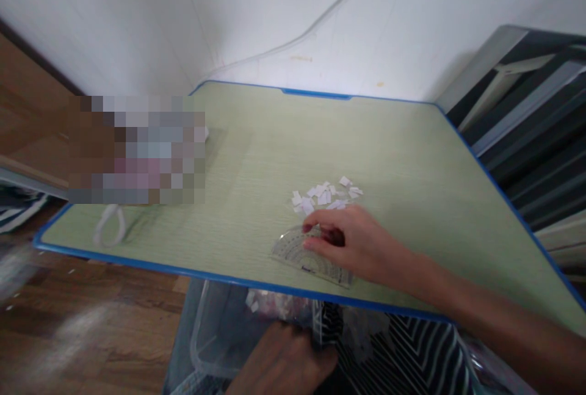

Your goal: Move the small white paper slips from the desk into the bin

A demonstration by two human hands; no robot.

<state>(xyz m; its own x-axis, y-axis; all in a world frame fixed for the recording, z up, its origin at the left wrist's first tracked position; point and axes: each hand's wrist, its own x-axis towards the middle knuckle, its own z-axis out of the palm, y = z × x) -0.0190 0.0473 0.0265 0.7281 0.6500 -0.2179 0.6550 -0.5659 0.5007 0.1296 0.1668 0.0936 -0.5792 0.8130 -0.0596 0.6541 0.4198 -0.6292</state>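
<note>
My right hand (341, 236) hovers low over a clear plastic protractor (306, 260) that lies flat near the table's front edge. Its thumb and index finger are curved with a gap between them, and I see nothing held there. Small white paper pieces (323, 193) are scattered just beyond the fingers. Below the table edge, my left hand (286, 361) is closed at the right rim of a clear plastic box (215, 334), thumb on one side and fingers on the other. Its fingertips are hidden. A bag of pale and pinkish bits (279, 303) shows in the box.
The light green table (256, 157) has a blue edge and stands against a white wall (274, 22). A blurred-out item (151, 151) with a white loop (110, 225) sits at the left. Dark slatted furniture (540, 114) stands at the right. Striped cloth (412, 346) lies below the table edge.
</note>
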